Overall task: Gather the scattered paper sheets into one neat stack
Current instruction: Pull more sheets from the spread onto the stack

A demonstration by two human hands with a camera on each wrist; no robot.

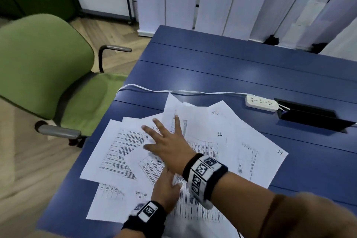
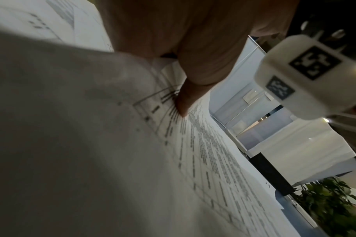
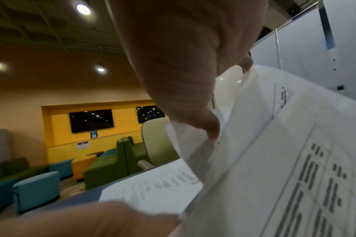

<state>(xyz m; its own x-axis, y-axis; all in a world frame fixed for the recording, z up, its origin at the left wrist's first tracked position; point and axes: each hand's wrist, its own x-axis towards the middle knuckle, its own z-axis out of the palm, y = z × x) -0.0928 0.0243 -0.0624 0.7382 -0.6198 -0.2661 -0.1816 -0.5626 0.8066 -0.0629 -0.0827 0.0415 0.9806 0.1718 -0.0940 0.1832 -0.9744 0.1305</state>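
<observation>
Head view: your right hand (image 1: pixel 167 147) lies flat, fingers spread and straight, pressing on the fanned white printed paper sheets (image 1: pixel 241 141) that overlap loosely on the near part of the blue slatted table (image 1: pixel 212 63). Your left hand (image 1: pixel 166 189) rests palm-down on the sheets just nearer you, partly beneath the right wrist, fingers extended, nothing clasped. Both wrists carry black bands with white marker blocks. A white power strip (image 1: pixel 261 103) lies well apart from the sheets, its cord running along the table; beside it, a black rectangular cable recess (image 1: pixel 309 117). A green upholstered chair with grey armrests (image 1: pixel 44 71) stands at the table's left edge. Left wrist view: a finger (image 2: pixel 185 102) presses its tip onto a printed sheet (image 2: pixel 203 160); palm low over paper. Right wrist view: fingertips (image 3: pixel 213 128) touch sheets (image 3: pixel 294 160), one of which bows upward; whether a finger hooks that edge cannot be told.
</observation>
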